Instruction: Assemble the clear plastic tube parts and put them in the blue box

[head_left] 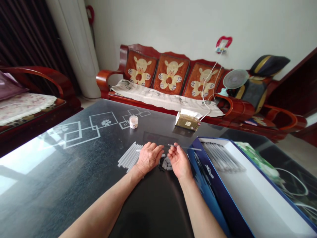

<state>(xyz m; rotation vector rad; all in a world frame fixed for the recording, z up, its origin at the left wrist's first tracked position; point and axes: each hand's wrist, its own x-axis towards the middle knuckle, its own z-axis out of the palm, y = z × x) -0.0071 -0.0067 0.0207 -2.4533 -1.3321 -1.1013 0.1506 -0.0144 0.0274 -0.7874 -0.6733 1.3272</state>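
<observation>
My left hand [150,156] rests palm down on the dark glass table [74,172], its fingers curled together over small dark parts I cannot make out. My right hand [178,160] pinches a thin clear tube [185,147] that points right toward the box. A row of clear plastic tubes [129,156] lies just left of my left hand. A small heap of dark and white small pieces [165,163] sits between my two hands.
An open blue-edged white box [247,195] holding several tubes [223,155] lies at the right. A small pink-lidded jar [133,121] and a tan cardboard box [187,120] stand farther back. A red wooden sofa [170,79] lines the far wall.
</observation>
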